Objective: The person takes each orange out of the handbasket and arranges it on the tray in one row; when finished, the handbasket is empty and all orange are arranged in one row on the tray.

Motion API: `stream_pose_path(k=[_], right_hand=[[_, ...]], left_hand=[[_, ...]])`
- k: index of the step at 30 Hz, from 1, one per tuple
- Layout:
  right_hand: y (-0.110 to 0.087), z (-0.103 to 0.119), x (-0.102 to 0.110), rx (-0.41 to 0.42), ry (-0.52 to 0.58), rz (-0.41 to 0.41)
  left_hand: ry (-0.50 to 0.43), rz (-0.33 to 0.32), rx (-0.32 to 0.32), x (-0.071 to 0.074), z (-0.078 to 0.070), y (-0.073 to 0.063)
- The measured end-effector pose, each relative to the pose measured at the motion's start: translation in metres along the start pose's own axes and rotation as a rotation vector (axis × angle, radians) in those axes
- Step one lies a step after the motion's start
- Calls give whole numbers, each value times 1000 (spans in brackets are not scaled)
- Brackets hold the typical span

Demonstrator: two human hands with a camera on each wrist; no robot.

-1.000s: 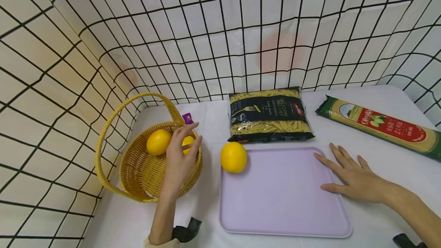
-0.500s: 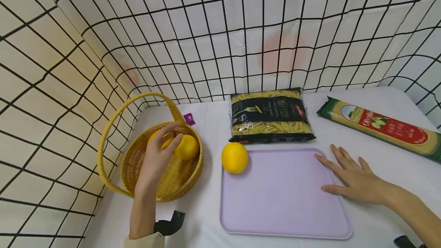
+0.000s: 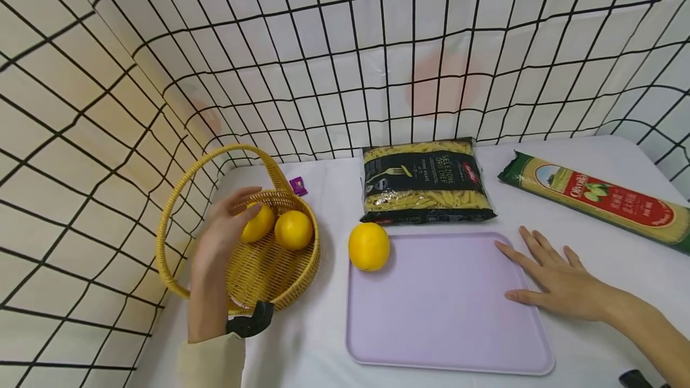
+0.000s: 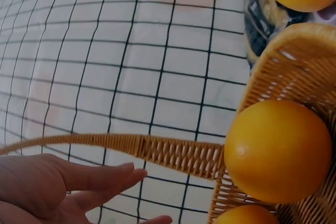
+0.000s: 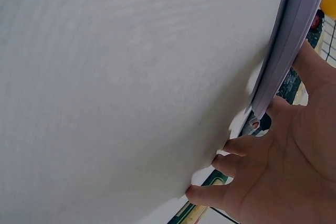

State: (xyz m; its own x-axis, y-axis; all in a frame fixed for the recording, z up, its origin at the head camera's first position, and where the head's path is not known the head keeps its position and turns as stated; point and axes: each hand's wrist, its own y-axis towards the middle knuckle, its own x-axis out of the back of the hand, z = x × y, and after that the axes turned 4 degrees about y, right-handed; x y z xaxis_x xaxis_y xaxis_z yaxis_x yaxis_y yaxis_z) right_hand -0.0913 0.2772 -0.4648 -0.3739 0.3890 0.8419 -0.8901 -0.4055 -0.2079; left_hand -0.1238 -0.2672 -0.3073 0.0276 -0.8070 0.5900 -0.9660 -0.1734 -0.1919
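My left hand is over the left side of the yellow wicker basket, its fingers loosely bent and holding nothing. In the left wrist view, the left hand is beside the basket handle, apart from the oranges. Two oranges lie in the basket: one to the right, and another partly hidden by my fingers. A third orange sits on the far left corner of the lilac tray. My right hand rests with spread fingers at the tray's right edge.
Behind the tray lies a bag of penne. A long pack of spaghetti slants across the back right. A small purple wrapped candy lies behind the basket. Black wire grid panels stand around the back and sides.
My left hand has moved left from above the right-hand orange in the basket, uncovering it, to the basket's left side. My right hand stays in place beside the tray.
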Motion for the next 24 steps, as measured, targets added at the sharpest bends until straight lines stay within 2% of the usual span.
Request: stream_pose_path(k=[3,8,11,16,24], right_hand=[[0,-2,0,2,-1,-1],[0,-6,1,-2,-2,-4],[0,-7,-1,1,-1,-7],[1,-8,-4,5,2,-7],[2,-8,-6,22,2,-16]], left_hand=[[-79,-43,41,3,3,8],[-99,-82,70,3,4,17],[-88,-80,82,3,7,24],[-47,-56,147,0,15,34],[-38,-50,153,-5,30,43]])
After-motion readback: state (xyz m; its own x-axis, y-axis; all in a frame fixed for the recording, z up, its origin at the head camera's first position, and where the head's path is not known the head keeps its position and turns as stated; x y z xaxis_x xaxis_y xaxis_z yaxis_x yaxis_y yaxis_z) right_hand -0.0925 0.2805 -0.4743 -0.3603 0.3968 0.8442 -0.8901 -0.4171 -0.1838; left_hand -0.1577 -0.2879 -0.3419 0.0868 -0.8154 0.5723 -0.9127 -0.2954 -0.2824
